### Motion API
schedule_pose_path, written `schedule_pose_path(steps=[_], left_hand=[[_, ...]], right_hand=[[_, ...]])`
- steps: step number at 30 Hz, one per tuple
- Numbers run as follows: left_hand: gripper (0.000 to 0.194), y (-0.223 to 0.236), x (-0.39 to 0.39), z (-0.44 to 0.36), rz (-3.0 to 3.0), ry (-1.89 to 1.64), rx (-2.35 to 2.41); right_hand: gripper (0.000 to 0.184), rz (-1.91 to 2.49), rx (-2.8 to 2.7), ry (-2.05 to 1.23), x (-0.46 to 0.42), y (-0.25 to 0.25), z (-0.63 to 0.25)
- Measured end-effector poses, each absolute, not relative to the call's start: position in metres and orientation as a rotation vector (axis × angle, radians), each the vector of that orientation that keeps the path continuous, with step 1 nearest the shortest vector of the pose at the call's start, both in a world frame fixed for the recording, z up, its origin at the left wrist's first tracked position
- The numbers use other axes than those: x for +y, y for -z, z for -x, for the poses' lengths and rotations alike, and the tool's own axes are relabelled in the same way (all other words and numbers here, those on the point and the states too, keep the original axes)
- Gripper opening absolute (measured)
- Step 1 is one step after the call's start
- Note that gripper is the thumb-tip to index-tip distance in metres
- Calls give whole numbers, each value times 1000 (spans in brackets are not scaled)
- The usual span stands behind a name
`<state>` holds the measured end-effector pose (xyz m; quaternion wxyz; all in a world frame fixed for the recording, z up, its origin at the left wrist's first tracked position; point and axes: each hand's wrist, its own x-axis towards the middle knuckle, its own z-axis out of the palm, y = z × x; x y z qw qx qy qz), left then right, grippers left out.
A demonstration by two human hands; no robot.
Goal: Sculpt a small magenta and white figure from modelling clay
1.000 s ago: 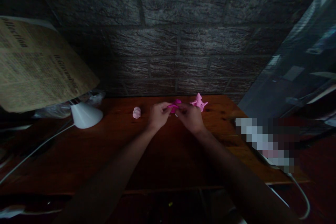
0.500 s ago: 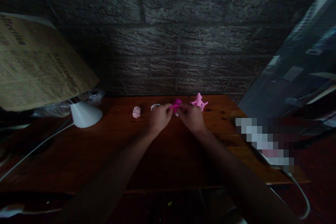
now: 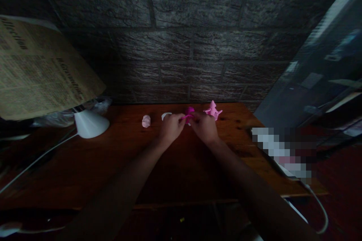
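My left hand (image 3: 171, 127) and my right hand (image 3: 206, 128) meet over the middle of the table, fingers pinched. Between them stretches a thin strip of magenta modelling clay (image 3: 187, 116), gripped from both sides. Just behind it is a rounder magenta lump (image 3: 190, 109); whether the two are joined I cannot tell. A pink clay figure (image 3: 212, 111) with a pointed top and arms spread stands right behind my right hand. A white curved piece (image 3: 165, 115) lies behind my left hand, partly hidden. Farther left sits a pale pink clay lump (image 3: 146, 121).
A lamp with a white cone base (image 3: 92, 124) and newsprint shade (image 3: 48, 71) stands at the left. Behind the wooden table (image 3: 181, 180) rises a dark brick wall (image 3: 175, 45). A blurred-out flat object (image 3: 278, 150) with a white cable lies at the right edge.
The view has shifted slightly. Both hands stay in nearly the same place with the magenta clay, the strip between the fingers looking a little flatter.
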<state>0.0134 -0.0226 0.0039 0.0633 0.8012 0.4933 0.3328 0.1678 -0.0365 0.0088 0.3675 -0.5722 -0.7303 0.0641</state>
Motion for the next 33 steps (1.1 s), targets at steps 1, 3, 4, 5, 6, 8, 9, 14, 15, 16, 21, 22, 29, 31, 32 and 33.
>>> schedule_pose_path(steps=[1,3,4,5,6,8,9,14,15,16,21,22,29,31,32,33], left_hand=[[20,-3,-23,-14,-2427,-994,1495],[21,-2,-22,-15,-2447,-979,1492],[23,-2,-22,-15,-2462,-971,1486],[24,-2,-23,-16,-2479,-961,1482],[26,-2,-23,-16,-2496,-947,1484],[27,-5,-25,-16,-2527,-900,1505],[26,-6,-26,-16,-2539,-867,1528],[25,-12,-27,-14,-2546,-815,1579],[25,-13,-26,-14,-2526,-845,1570],[25,-13,-25,-13,-2496,-877,1564],[23,-9,-22,-12,-2315,-983,1573],[22,-8,-22,-12,-2295,-994,1565],[29,-6,-21,-18,-2388,-970,1457],[24,-6,-22,-18,-2392,-968,1477],[23,-6,-22,-18,-2385,-975,1480],[22,-6,-22,-17,-2374,-982,1479]], right_hand=[[21,1486,-1889,-169,-36,-8,-168],[20,1513,-1919,-172,-35,-8,-170],[20,1521,-1930,-170,-35,-8,-170],[19,1524,-1935,-164,-34,-8,-171],[19,1523,-1937,-158,-34,-8,-172],[17,1524,-1944,-145,-33,-9,-172],[16,1528,-1950,-141,-33,-9,-171],[16,1530,-1914,-158,-35,-10,-169],[16,1511,-1896,-191,-35,-9,-169],[17,1492,-1880,-230,-34,-8,-168],[17,1519,-1874,-419,-32,-4,-169],[18,1529,-1877,-423,-32,-4,-169],[16,1526,-1892,-266,-33,-8,-171],[16,1532,-1891,-230,-34,-8,-170],[16,1536,-1886,-220,-35,-8,-170],[16,1541,-1883,-216,-35,-8,-169]])
